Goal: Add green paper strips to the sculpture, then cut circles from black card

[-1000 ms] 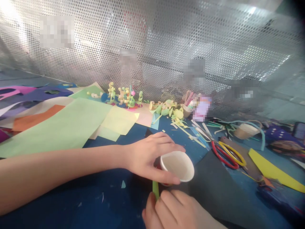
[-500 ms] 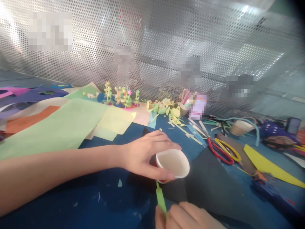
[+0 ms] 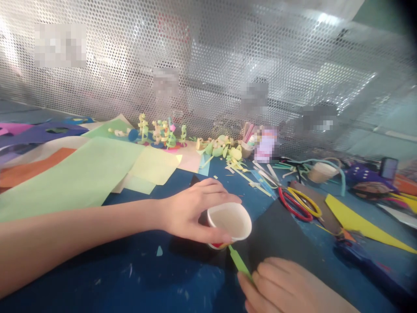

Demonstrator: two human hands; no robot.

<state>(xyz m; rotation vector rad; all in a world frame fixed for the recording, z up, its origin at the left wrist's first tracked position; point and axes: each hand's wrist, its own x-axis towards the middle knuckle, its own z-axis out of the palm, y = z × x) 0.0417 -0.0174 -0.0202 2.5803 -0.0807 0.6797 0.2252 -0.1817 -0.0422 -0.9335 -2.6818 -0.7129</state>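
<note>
My left hand (image 3: 192, 213) is wrapped around a white paper cup (image 3: 233, 219) with its fingers on the far side and its thumb on the near side. The cup's mouth faces up, and a bit of red and yellow shows low on its wall. It rests on a sheet of black paper (image 3: 276, 230). My right hand (image 3: 280, 282) grips a slim green pen-like tool (image 3: 239, 263), whose exact kind I cannot make out. The narrow tip points at the cup's base; whether it touches cup or paper is unclear.
Scissors with red and yellow handles (image 3: 296, 204) lie to the right, near a yellow paper piece (image 3: 361, 221) and a dark blue tool (image 3: 368, 265). Green paper (image 3: 74, 174) covers the left. Small paper figures (image 3: 163, 132) stand behind, before a perforated silvery sheet (image 3: 208, 65).
My right hand has moved right around the cup, and the green tool now slants the other way, its tip further along the cup's near edge. My left hand still holds the cup.
</note>
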